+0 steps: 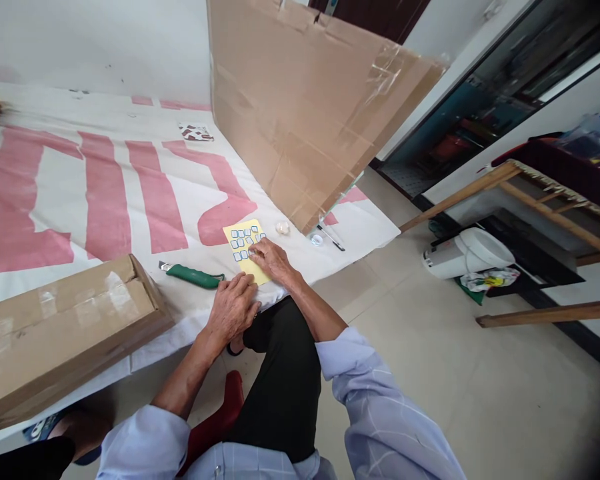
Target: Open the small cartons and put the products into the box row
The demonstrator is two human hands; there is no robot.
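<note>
A yellow card (255, 268) lies near the edge of the cloth-covered table, bearing several small white blue-edged pieces (237, 244) in rows. My left hand (234, 303) rests palm down on the card's lower left edge, fingers stretched out. Over the card's right part is my right hand (274, 261), its thumb and fingertips drawn together at one of the pieces. Whatever sits between those fingertips is too small to make out. A green-handled utility knife (193, 275) lies just left of my left hand, blade end pointing away to the left.
A taped cardboard box (70, 327) stands at the left. A large cardboard sheet (310, 107) rises upright behind the card. Near its foot lie a small crumpled lump (283, 228), a clear round piece (317, 239) and a black pen (331, 238). A white bucket (465, 253) stands at right.
</note>
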